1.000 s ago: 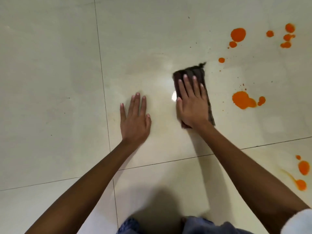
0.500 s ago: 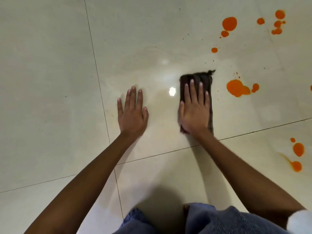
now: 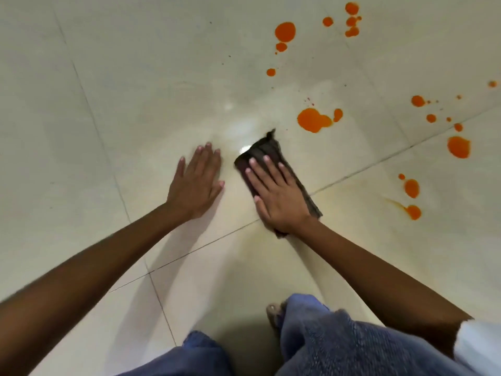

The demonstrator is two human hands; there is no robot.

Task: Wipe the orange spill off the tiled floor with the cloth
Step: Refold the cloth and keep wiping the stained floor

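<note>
A dark brown folded cloth (image 3: 267, 151) lies on the cream tiled floor (image 3: 81, 131). My right hand (image 3: 276, 195) presses flat on the cloth with straight fingers, covering its middle. My left hand (image 3: 196, 183) rests flat on the bare tile just left of the cloth. An orange spill is scattered to the right: the biggest blot (image 3: 314, 120) sits just beyond the cloth's far corner, a round spot (image 3: 284, 31) lies farther back, and another spot (image 3: 458, 147) is at the right. A faint yellowish smear covers the tile around my hands.
Several smaller orange drops dot the far right of the floor, with a streaked drop (image 3: 413, 212) on the near-right tile. Dark grout lines (image 3: 379, 161) cross under the cloth. My knees in blue trousers (image 3: 325, 343) fill the bottom of the view.
My right hand has drawn the cloth back toward me and turned it slantwise, so its near end now crosses the grout line. The view has tilted; my left hand stays flat on the tile.
</note>
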